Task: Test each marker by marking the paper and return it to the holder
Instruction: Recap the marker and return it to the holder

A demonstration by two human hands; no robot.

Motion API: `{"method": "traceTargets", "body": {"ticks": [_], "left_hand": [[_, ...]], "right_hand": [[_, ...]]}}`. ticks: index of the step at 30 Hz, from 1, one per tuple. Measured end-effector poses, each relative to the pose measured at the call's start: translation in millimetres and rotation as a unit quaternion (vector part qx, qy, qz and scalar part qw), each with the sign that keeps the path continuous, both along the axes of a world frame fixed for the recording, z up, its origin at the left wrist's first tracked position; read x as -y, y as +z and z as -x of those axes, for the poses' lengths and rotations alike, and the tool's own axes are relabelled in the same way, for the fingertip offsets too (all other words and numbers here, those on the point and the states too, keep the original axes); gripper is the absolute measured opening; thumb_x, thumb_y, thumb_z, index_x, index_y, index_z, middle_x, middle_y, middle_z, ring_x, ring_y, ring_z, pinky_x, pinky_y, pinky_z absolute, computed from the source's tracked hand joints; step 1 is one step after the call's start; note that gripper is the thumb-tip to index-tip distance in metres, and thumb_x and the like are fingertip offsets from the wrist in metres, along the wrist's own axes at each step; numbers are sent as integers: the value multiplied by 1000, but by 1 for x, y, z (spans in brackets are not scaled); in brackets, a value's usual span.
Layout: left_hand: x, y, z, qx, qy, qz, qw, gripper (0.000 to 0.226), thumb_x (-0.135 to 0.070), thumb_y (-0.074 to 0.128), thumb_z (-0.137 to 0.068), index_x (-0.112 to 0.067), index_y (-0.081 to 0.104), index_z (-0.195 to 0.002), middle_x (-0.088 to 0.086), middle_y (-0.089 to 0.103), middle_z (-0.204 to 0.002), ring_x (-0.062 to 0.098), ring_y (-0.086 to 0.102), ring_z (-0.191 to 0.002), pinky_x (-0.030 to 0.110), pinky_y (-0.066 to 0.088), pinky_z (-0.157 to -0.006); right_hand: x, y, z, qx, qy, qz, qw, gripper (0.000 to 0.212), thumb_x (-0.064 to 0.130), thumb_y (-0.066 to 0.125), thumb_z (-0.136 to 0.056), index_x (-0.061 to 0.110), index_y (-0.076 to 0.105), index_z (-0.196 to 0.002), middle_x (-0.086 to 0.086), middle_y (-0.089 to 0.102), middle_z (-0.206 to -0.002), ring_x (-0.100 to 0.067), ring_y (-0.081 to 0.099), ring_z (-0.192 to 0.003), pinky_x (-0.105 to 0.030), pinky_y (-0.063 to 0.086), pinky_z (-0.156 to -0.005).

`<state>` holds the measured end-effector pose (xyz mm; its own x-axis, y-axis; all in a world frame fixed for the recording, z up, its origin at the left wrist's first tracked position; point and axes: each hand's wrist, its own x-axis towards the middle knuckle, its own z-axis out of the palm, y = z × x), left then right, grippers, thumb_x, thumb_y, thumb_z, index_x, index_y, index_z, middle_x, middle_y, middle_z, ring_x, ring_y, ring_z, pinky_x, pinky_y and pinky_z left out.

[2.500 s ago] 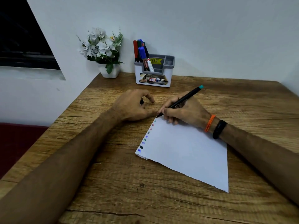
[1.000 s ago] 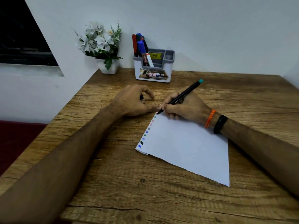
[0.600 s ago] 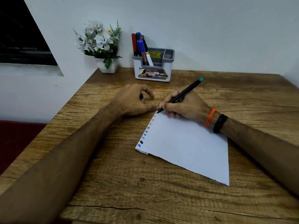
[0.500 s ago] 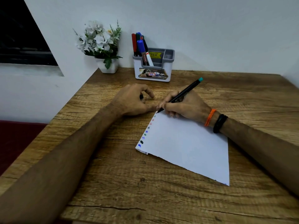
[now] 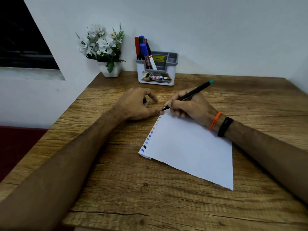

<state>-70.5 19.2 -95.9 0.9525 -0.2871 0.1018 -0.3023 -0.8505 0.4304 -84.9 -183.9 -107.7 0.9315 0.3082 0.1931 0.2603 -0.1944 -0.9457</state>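
Wooden bench (image 5: 116,189) against a white wall: the right hand (image 5: 188,107) pinches a black marker (image 5: 191,94), tip at the paper's (image 5: 191,147) far corner, long axis slanting up and right. Its cap sits in the left hand's (image 5: 138,105) curled grip, just beside the tip. The holder (image 5: 156,75) stands at the bench's far edge, straight ahead of both hands.

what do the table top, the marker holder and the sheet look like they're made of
Table top: wood or a wood-look laminate, matte, with visible grain and cracks. Marker holder: seemingly moulded plastic, white body with grey insert, smooth, with stickers on it. Sheet: thin white paper, matte, its near edge rough as if torn.
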Motion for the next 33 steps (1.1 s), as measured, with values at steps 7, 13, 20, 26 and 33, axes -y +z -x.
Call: {"method": "traceTargets", "body": {"ticks": [7, 13, 20, 26, 33], "left_hand": [[-3, 9, 2, -11, 7, 85, 996, 32, -42, 73, -80, -26, 64, -106, -10, 60, -98, 7, 55, -90, 26, 41, -72], [-10, 12, 1, -39, -29, 236, 970, 14, -9, 57, -93, -19, 56, -103, -7, 70, -93, -2, 63, -84, 26, 46, -74], [-10, 15, 1, 19, -79, 247, 966, 21, -6, 61, -91, -16, 69, -108, -12, 66, -92, -8, 58, -73, 18, 44, -70], [-10, 12, -2, 6, -67, 305, 950, 19, -4, 70, -83, -18, 65, -96, 1, 68, -99, 9, 67, -87, 20, 52, -72], [-6, 11, 0, 11, -93, 298, 950, 17, -6, 70, -84, -16, 67, -98, 1, 69, -97, 3, 65, -83, 17, 51, -69]], "right_hand": [[-1, 8, -1, -30, -14, -109, 993, 8, 5, 70, -87, 1, 64, -92, -12, 68, -70, -13, 57, -48, -20, 44, -43], [1, 16, 1, -47, -31, -121, 991, 10, 19, 68, -90, 9, 68, -89, -12, 73, -83, -15, 57, -52, -23, 40, -48], [8, 19, -4, -65, 10, -169, 983, 30, 23, 52, -79, 9, 73, -96, -16, 75, -91, -16, 58, -51, -23, 40, -48], [8, 18, -8, -53, 3, -176, 983, 21, 21, 54, -80, 9, 65, -92, -17, 76, -91, -15, 57, -45, -22, 40, -45], [7, 16, -7, -51, 7, -166, 985, 7, 17, 61, -88, 11, 62, -88, -20, 75, -96, -15, 58, -45, -22, 40, -45]]}}
